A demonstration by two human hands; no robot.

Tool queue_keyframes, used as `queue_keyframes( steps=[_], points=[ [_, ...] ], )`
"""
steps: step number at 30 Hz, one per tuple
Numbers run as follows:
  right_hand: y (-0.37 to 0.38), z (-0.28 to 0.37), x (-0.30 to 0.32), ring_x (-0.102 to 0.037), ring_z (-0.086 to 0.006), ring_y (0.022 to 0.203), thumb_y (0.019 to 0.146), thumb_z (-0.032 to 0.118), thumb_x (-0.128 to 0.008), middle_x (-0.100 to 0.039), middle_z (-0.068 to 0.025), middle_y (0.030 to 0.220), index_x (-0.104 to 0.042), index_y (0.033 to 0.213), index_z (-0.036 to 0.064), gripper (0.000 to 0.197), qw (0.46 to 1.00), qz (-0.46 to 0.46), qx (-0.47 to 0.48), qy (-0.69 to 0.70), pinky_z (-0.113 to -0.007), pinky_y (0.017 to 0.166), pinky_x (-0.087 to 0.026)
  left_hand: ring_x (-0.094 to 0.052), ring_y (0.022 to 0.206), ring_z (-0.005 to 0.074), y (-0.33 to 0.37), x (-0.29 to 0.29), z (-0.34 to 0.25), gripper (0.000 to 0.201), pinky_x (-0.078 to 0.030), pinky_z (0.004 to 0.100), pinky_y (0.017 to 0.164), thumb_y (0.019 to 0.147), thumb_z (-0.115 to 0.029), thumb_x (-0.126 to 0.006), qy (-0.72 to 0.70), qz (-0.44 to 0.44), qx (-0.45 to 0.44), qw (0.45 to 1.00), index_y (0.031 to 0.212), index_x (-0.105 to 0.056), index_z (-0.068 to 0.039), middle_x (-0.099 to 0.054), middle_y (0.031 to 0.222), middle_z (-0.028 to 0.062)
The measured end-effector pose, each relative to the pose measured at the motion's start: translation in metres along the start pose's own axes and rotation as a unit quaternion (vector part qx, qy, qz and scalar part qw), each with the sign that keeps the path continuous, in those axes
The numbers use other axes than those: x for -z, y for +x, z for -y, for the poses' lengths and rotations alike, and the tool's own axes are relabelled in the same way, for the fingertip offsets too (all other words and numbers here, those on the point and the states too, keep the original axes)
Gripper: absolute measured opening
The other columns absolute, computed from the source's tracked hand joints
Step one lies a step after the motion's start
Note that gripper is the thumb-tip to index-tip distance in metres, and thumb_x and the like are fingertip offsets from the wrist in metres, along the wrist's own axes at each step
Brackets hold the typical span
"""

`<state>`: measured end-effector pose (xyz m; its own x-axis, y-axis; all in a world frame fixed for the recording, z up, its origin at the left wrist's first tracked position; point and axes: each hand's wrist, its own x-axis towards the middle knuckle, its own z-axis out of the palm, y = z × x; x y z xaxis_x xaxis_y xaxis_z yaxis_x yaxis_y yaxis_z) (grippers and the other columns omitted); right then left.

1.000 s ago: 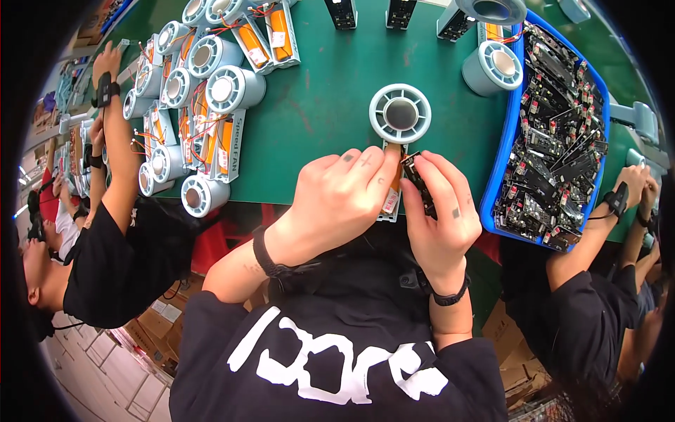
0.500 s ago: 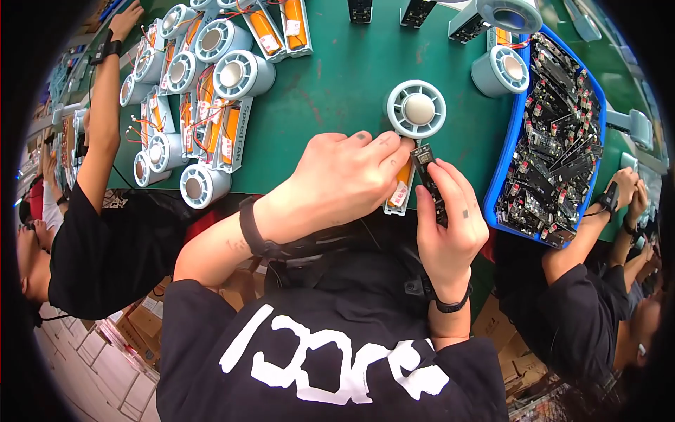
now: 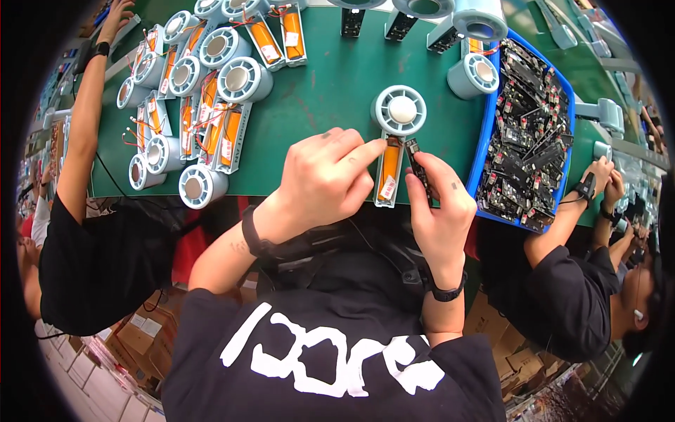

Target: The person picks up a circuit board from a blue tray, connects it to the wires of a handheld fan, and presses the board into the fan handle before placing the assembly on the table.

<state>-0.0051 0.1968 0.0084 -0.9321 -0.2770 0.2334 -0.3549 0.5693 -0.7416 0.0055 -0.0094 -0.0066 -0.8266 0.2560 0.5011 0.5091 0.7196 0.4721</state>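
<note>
A light-blue handheld fan [image 3: 401, 110] lies on the green table in front of me, its round head pointing away. In its open handle sits an orange battery [image 3: 391, 160] with a white label. My left hand [image 3: 323, 176] is closed beside the handle, forefinger stretched to the handle's top end near the fan head; anything pinched there is hidden. Between thumb and fingers my right hand [image 3: 446, 200] grips a narrow black circuit board [image 3: 418, 162], held upright just right of the handle. Its lower part is covered by my fingers.
Several open fan bodies with batteries and loose wires [image 3: 211, 126] crowd the table's left. A blue bin [image 3: 485, 151] full of black circuit boards stands at right, beside another fan [image 3: 473, 74]. Fans with boards [image 3: 446, 35] stand at the far edge. Co-workers sit on both sides.
My left hand has drawn back left, uncovering the battery in the handle. The circuit board in my right hand has come slightly away from the fan. The whole view has shifted a little.
</note>
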Motion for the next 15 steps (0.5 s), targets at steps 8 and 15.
queue_keyframes(
  steps=[8,15],
  points=[
    [0.003,0.008,-0.008,-0.070,-0.0372,0.095,0.085,0.001,-0.071,-0.071,-0.0208,0.108,-0.067,0.112,-0.0013,0.026,0.999,-0.028,-0.015,0.015,-0.040,0.082,-0.058,-0.060,0.066,0.0190,0.000,-0.018,-0.021,0.048,-0.046,0.0319,0.054,0.074,-0.014,-0.070,0.089,0.021,0.040,0.995,0.120,-0.066,-0.002,-0.057,0.082,0.0029],
    [-0.004,0.020,-0.014,-0.071,-0.0380,0.095,0.086,0.002,-0.071,-0.070,-0.0219,0.109,-0.066,0.114,-0.0033,0.028,0.995,-0.046,0.035,-0.087,-0.042,0.082,-0.059,-0.060,0.066,0.0155,0.005,-0.012,-0.025,0.045,-0.046,0.0306,0.053,0.077,-0.012,-0.068,0.162,0.093,0.029,0.982,0.121,-0.065,-0.003,-0.057,0.081,0.0012]
  ],
)
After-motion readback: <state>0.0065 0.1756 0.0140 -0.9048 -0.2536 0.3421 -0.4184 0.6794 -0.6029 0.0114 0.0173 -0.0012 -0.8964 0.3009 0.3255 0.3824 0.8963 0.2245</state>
